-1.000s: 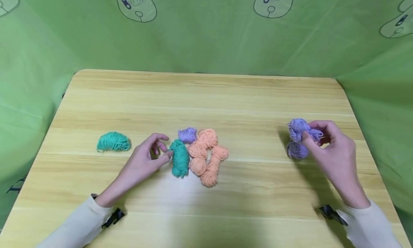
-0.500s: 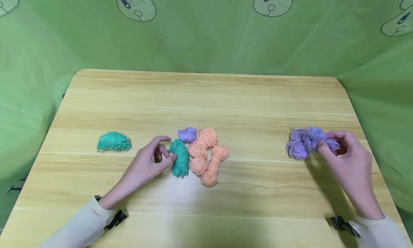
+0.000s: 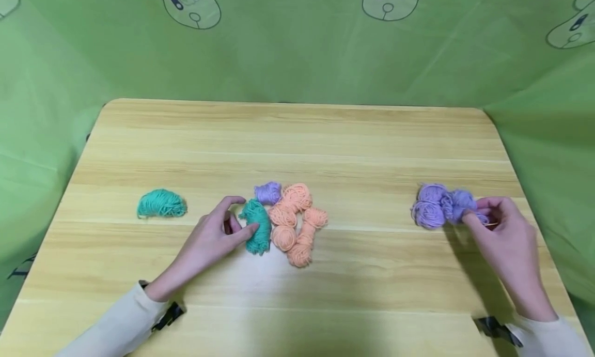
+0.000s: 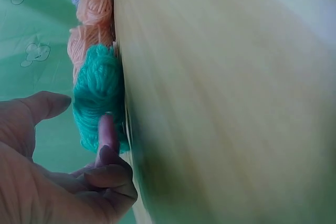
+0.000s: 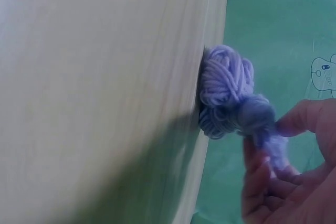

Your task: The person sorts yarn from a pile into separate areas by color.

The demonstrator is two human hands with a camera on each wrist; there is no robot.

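Note:
My right hand [image 3: 509,238] pinches a purple yarn skein [image 3: 462,202] between thumb and fingers, at the right of the table. Against its left side lie more purple yarn bundles [image 3: 428,215]; in the right wrist view the held skein [image 5: 257,114] overlaps them. My left hand [image 3: 214,233] is at a green yarn skein [image 3: 257,230] lying on the table, thumb overlapping its left side in the head view. One fingertip stands slightly apart from that skein in the left wrist view, while another finger [image 4: 107,132] lies in front of it.
Peach yarn skeins [image 3: 283,215] form a cluster right of the green skein, with a small purple skein [image 3: 267,192] behind. Another green skein [image 3: 161,203] lies farther left. Green cloth [image 3: 297,52] hangs behind the wooden table [image 3: 297,140].
My right hand has carried its purple skein rightward and down beside the other purple yarn. My left hand has shifted slightly right, its thumb now overlapping the green skein.

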